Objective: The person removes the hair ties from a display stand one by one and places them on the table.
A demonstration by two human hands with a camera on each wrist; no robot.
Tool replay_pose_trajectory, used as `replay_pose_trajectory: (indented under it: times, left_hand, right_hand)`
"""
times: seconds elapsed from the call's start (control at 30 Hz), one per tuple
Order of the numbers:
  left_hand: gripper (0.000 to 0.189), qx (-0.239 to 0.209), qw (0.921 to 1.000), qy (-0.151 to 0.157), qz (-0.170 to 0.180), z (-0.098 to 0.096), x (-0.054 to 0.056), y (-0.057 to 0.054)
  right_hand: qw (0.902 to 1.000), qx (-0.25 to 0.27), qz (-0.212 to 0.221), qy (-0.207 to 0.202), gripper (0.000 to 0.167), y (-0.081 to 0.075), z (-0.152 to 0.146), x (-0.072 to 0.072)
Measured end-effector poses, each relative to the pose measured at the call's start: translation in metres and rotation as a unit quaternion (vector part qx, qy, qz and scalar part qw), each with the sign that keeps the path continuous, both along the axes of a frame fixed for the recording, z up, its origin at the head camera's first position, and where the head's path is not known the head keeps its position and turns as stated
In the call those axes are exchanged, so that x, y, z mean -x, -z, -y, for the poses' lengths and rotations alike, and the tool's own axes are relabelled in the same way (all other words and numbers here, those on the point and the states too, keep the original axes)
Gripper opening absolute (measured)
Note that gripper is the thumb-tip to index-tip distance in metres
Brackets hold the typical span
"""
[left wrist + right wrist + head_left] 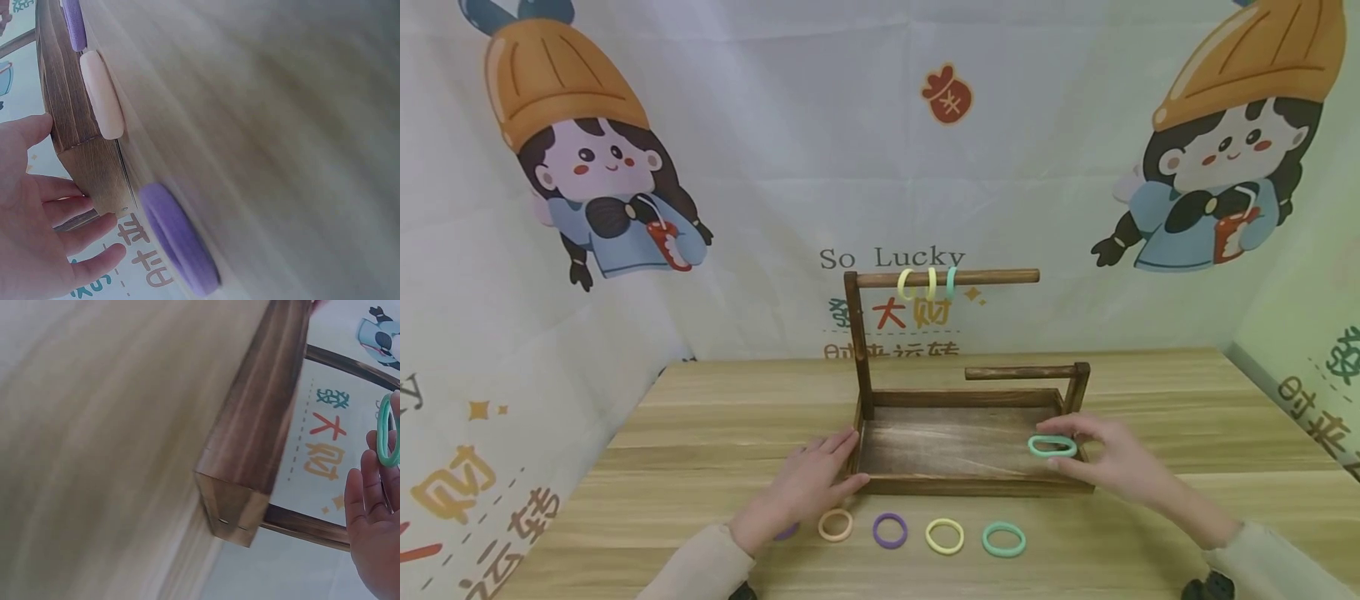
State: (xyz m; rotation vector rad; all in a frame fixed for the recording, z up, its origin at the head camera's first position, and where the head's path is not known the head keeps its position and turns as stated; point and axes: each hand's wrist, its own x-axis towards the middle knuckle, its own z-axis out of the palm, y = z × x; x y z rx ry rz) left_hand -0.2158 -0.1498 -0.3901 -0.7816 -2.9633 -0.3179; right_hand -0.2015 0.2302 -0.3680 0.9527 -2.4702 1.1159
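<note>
In the head view my right hand point(1112, 457) pinches a green hair tie point(1052, 447) between thumb and fingers, above the right end of a dark wooden tray stand point(973, 485). The same green hair tie point(384, 431) appears at the fingertips in the right wrist view. My left hand point(808, 483) rests against the tray's left front corner, its fingers fairly straight. On the stand's tall left bar point(1000, 277) hang two yellow hair ties point(932, 284) and a green hair tie point(951, 283). The shorter right bar point(1018, 373) carries none.
A row of hair ties lies on the table before the tray: a purple one point(786, 532) partly behind my left hand, then peach point(835, 525), purple point(890, 531), yellow point(944, 537) and green point(1003, 540). A printed cloth point(775, 208) hangs behind the table point(1180, 417).
</note>
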Motion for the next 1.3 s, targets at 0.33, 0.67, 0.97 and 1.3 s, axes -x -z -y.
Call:
replay_pose_trajectory:
  times: [0.33,0.67,0.97,1.3]
  left_hand:
    - [0.063,-0.003,1.0,0.0,-0.006,0.0,0.0,0.002]
    - [0.063,-0.006,0.9999,0.0,-0.01,0.0,0.0,0.002]
    - [0.063,-0.002,1.0,-0.001,-0.007,0.0,0.001,0.002]
    - [0.064,-0.004,1.0,-0.003,0.004,-0.001,-0.001,-0.001]
  right_hand:
    - [0.9982,0.002,-0.009,-0.06,0.037,0.02,-0.003,-0.006]
    - [0.9946,-0.001,0.004,-0.104,0.036,0.034,-0.007,-0.008]
    - [0.9914,-0.02,0.018,-0.128,0.032,0.033,-0.006,-0.013]
    - [0.9873,-0.066,0.033,-0.14,0.031,0.035,-0.006,-0.016]
